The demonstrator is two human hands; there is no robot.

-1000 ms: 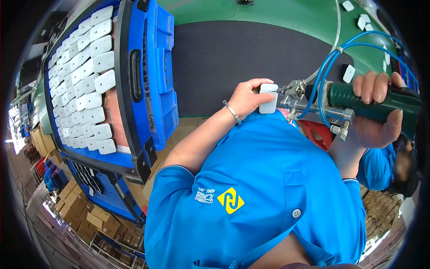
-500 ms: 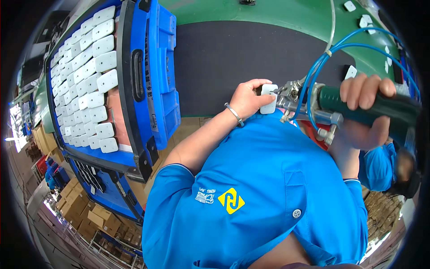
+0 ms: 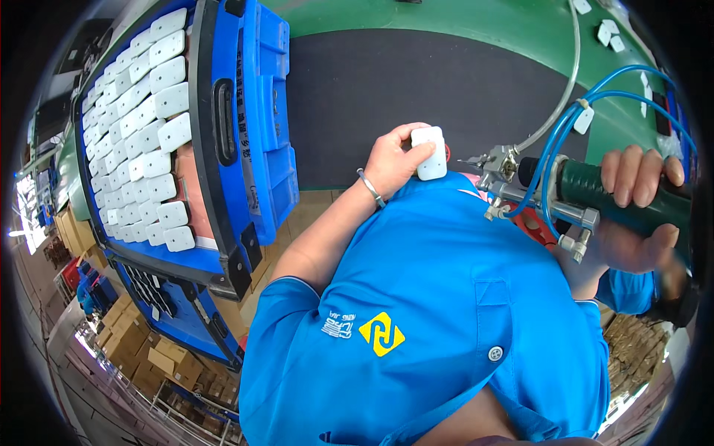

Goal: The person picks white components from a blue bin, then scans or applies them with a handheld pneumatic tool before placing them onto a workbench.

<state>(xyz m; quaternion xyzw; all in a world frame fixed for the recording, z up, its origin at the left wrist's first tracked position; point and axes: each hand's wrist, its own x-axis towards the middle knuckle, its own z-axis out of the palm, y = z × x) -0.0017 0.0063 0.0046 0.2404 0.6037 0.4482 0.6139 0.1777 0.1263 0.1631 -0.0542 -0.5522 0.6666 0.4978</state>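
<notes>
My left hand [image 3: 390, 158] grips a small white rounded-rectangular plate [image 3: 431, 165] between thumb and fingers, just above the front edge of the dark mat. A bit of red shows behind the plate's right side. In my right hand [image 3: 641, 178] is a dispensing gun [image 3: 584, 186] with a dark green cylinder, a metal head and blue air hoses. The fingers wrap round the cylinder. Its thin nozzle [image 3: 468, 161] points left toward the plate, with a small gap between them.
On the left, a blue tray [image 3: 216, 260] with a black frame bears many similar white plates [image 3: 141, 119] in rows. Beside it stands a blue plastic bin [image 3: 268, 126]. The dark mat [image 3: 372, 89] covers part of the green table [image 3: 335, 16]. Several loose white plates [image 3: 610, 30] lie at the far right.
My right hand has drawn the gun to the right, so its nozzle has come away from the white plate. My left hand has shifted slightly left and away from me with the plate.
</notes>
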